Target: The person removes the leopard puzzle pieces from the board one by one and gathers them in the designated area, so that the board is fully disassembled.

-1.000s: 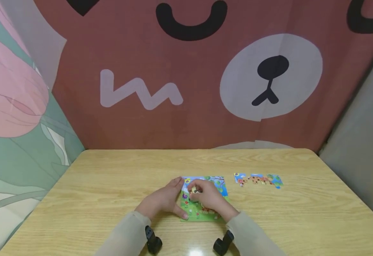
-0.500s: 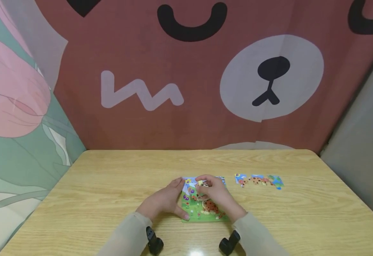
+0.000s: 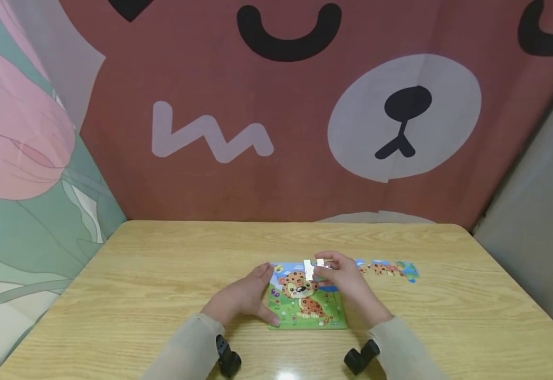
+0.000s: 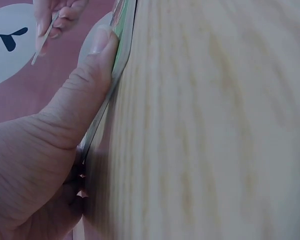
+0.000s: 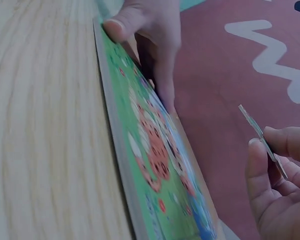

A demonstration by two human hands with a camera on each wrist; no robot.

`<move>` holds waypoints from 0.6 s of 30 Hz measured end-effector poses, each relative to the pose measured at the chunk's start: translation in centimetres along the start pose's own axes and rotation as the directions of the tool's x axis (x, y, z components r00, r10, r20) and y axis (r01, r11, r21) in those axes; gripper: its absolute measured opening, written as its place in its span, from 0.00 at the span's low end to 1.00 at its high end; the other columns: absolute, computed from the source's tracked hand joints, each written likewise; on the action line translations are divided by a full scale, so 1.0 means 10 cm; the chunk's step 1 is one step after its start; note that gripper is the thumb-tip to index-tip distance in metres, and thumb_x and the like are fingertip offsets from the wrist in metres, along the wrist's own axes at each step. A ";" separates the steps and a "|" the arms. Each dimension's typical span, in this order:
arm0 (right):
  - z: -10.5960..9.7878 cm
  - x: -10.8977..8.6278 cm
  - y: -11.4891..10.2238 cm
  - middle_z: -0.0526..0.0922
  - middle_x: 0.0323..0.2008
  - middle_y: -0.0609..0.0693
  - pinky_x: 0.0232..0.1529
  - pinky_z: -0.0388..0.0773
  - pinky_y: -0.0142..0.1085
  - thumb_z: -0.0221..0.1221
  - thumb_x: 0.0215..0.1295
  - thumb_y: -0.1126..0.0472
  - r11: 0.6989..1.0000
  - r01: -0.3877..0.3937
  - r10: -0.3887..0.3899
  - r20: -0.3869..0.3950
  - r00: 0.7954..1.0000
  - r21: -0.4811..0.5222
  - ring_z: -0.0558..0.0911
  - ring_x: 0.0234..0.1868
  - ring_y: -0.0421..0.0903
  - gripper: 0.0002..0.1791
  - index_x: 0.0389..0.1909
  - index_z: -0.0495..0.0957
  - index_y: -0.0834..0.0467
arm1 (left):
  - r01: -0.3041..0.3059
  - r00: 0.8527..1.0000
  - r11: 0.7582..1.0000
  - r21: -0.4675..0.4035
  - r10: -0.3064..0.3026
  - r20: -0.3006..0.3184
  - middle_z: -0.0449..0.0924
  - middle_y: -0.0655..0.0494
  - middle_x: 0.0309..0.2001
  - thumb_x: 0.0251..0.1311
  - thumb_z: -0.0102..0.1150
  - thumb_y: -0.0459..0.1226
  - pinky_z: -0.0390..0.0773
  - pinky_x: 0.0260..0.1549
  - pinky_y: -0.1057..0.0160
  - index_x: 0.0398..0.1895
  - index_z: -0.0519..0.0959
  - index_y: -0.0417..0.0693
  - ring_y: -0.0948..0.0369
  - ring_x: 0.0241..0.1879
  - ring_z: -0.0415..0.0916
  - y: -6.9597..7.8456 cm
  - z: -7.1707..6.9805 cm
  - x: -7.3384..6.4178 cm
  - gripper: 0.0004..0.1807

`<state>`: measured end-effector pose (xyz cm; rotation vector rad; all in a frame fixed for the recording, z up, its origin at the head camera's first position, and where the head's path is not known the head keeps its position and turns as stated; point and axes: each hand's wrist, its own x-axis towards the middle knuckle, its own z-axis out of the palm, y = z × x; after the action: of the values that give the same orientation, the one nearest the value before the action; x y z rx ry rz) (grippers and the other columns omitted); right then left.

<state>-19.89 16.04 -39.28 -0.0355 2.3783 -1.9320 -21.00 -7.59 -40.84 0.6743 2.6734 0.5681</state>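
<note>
A puzzle board point(image 3: 305, 316) with a spotted leopard cub on green grass lies flat on the table. My left hand point(image 3: 240, 298) holds its left side, thumb on the near corner and fingers toward the far corner. Above the board's far right part, my right hand point(image 3: 345, 272) pinches a flat puzzle piece point(image 3: 309, 270) with a tabbed outline, its pale side toward the head view. In the right wrist view that piece point(image 5: 257, 132) is nearly edge-on and apart from the board. The right hand covers part of the board's far right corner.
Several puzzle pieces point(image 3: 388, 268) lie in a row right of the board, partly behind the right hand. They show leopard spots, blue sky and green leaves. The wooden table point(image 3: 162, 264) ends at a backdrop point(image 3: 295, 184) with a bear picture.
My right hand has moved right and up from the board's left part, lifting the piece and tilting it. The leopard's head on the board is now uncovered. The left hand stays in place.
</note>
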 end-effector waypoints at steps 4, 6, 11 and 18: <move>-0.11 -0.03 0.00 0.79 0.28 0.49 0.36 0.83 0.39 0.58 0.61 0.68 1.000 0.006 -0.006 -0.011 1.000 -0.026 0.81 0.31 0.47 0.22 0.56 0.69 0.68 | 0.001 1.000 1.000 0.002 -0.001 0.002 0.40 0.46 0.74 0.22 0.70 0.62 0.51 0.68 0.53 0.72 0.46 0.40 0.50 0.72 0.41 0.01 0.00 0.00 0.72; -0.16 -0.04 0.01 0.79 0.29 0.49 0.36 0.83 0.39 0.58 0.61 0.67 0.999 0.014 -0.014 -0.015 1.000 -0.035 0.81 0.32 0.47 0.23 0.56 0.68 0.68 | 0.000 1.000 1.000 0.006 0.000 0.001 0.40 0.46 0.73 0.22 0.70 0.62 0.51 0.68 0.53 0.72 0.46 0.40 0.50 0.72 0.41 0.01 -0.01 0.00 0.72; -0.27 -0.07 0.02 0.79 0.28 0.47 0.36 0.83 0.38 0.58 0.61 0.67 1.000 0.016 -0.016 -0.031 0.999 -0.015 0.81 0.31 0.43 0.23 0.57 0.67 0.69 | -0.007 1.000 1.000 0.014 0.007 0.000 0.40 0.46 0.73 0.23 0.70 0.62 0.51 0.68 0.53 0.72 0.45 0.40 0.50 0.72 0.41 0.02 -0.01 0.00 0.72; -0.43 -0.13 0.05 0.77 0.27 0.45 0.36 0.83 0.36 0.57 0.62 0.67 1.000 -0.009 0.008 -0.064 0.998 -0.006 0.80 0.31 0.40 0.24 0.58 0.66 0.70 | -0.005 1.000 1.000 0.008 0.004 0.007 0.40 0.46 0.73 0.23 0.70 0.62 0.51 0.68 0.52 0.72 0.46 0.40 0.50 0.72 0.40 0.02 -0.01 -0.01 0.71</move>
<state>-18.86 20.42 -38.81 0.0366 2.4204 -1.9504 -20.88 -7.48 -40.64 0.6834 2.6700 0.5556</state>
